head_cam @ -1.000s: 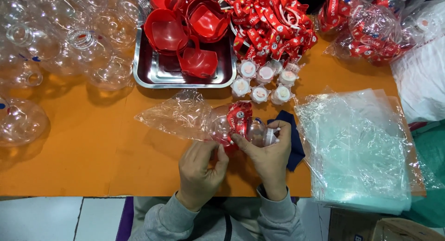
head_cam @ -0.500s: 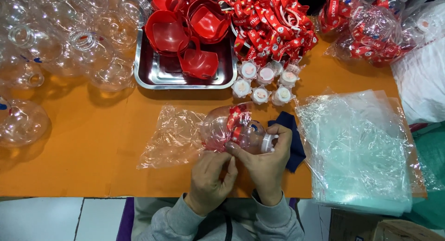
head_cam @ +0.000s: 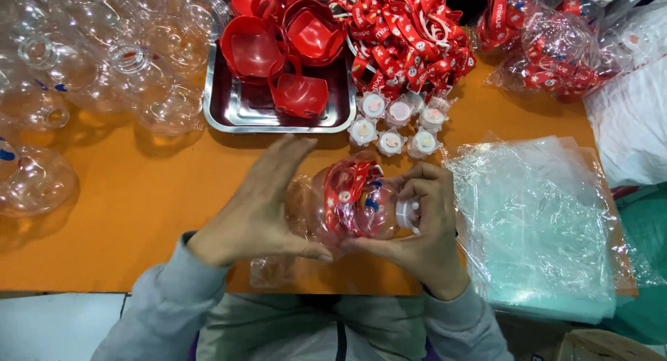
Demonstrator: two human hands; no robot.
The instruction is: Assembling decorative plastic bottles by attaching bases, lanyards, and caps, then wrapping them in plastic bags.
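Note:
A clear round plastic bottle (head_cam: 354, 204) with a red strap inside and a white cap lies on its side in a thin clear bag, just above the orange table (head_cam: 139, 222). My right hand (head_cam: 427, 225) grips its capped end from the right. On the left, my left hand (head_cam: 267, 204) presses flat against the bagged bottle, fingers stretched up and thumb under it. The rest of the bag bunches up below my left hand.
A steel tray (head_cam: 236, 111) with red plastic cups stands behind. A heap of red straps (head_cam: 410, 41) and several white caps (head_cam: 396, 125) lie beside it. Empty clear bottles (head_cam: 83, 62) crowd the left; a stack of clear bags (head_cam: 542, 222) lies right.
The bottle has gone deeper into the bag, which earlier stretched out to the left. My left hand has come up from under the bag and now lies flat against it.

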